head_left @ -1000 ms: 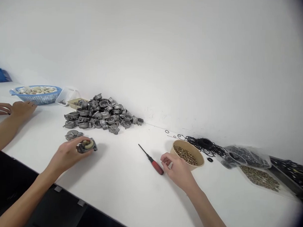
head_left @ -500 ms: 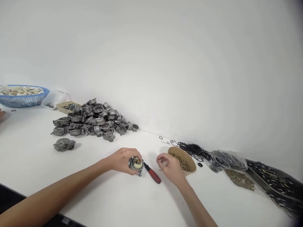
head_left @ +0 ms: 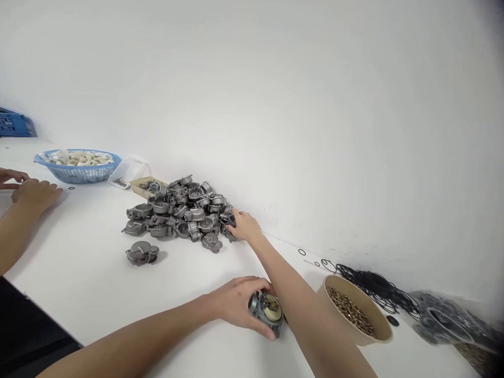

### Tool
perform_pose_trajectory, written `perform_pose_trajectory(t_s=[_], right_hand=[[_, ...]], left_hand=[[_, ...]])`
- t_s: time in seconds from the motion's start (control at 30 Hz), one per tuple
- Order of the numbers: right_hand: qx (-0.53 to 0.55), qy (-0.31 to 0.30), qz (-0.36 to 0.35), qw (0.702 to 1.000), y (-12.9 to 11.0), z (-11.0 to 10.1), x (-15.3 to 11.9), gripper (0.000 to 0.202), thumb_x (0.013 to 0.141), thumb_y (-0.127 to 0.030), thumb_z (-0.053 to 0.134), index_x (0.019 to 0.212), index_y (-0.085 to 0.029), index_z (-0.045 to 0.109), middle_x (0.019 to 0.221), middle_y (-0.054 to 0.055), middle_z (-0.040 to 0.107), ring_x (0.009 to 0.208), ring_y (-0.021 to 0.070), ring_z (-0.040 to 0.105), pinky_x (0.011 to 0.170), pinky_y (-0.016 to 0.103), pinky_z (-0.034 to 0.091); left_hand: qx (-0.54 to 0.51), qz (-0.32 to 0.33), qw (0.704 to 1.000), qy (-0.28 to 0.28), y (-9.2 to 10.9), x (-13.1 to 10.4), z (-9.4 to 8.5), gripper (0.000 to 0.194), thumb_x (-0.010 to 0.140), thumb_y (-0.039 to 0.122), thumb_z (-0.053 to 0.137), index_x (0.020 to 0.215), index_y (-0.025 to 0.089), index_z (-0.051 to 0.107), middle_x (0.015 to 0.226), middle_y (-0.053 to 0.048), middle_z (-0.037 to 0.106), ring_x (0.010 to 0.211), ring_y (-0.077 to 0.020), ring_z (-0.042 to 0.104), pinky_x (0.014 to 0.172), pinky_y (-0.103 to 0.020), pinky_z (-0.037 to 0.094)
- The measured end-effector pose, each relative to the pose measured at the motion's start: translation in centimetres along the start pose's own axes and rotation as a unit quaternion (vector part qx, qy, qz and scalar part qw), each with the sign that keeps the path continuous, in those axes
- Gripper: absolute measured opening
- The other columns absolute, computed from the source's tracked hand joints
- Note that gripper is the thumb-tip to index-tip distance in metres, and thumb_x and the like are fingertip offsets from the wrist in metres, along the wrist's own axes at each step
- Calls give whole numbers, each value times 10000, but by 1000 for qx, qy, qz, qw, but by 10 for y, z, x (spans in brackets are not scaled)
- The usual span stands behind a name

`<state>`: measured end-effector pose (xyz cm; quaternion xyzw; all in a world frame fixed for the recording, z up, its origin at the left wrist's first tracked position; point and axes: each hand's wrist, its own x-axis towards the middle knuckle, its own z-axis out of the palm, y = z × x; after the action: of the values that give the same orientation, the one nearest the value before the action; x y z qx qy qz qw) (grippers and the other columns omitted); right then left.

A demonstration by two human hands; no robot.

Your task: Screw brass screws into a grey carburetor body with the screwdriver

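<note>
Right hand (head_left: 244,224) moved onto casting pile (head_left: 180,211), left hand (head_left: 237,304) gripping housing (head_left: 267,311)

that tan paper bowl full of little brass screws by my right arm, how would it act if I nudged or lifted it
The paper bowl looks thin-walled, so it would probably flex if pinched at the rim. The screws fill it well up, so it is likely heavy for its size and would slide rather than tip. It appears tilted in this view, so a hard nudge might spill some.
</note>
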<state>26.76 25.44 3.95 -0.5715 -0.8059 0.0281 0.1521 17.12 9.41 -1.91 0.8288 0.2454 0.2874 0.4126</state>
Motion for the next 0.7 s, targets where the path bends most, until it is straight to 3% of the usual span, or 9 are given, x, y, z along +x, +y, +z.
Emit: perform_pose_trajectory(t_s=[0.17,0.37,0.5,0.7], right_hand=[[38,0,52,998,-5,0,12,379,986,-358,633,1311,-167,587,1309,107,616,1130,245,643,955,467,567],[208,18,133,969,6,-37,-9,374,988,-360,630,1306,-168,586,1279,102,627,1090,232,654,926,446,578],[384,-3,165,909,17,-66,-67,378,993,-388,620,1290,-157,584,1184,88,657,971,196,678,832,387,600],[585,-55,172,791,19,-95,-197,362,908,-428,699,1168,-189,623,1006,79,706,805,165,690,671,270,561]], left_hand=[[47,30,998,23,-4,0,-8,689,615,603,882,1182,300,636,1201,-40,701,1106,-285,647,972,-379,478],[59,19,998,9,-5,-1,-11,689,627,588,880,1214,322,634,1142,-26,702,1063,-264,650,984,-374,458],[40,-13,999,10,-4,-1,-7,718,620,610,874,1218,304,620,1108,-29,685,1032,-263,639,941,-379,470],[-18,-49,998,40,-7,-1,11,905,587,594,897,1325,252,500,1129,-80,654,957,-266,644,785,-366,509]])
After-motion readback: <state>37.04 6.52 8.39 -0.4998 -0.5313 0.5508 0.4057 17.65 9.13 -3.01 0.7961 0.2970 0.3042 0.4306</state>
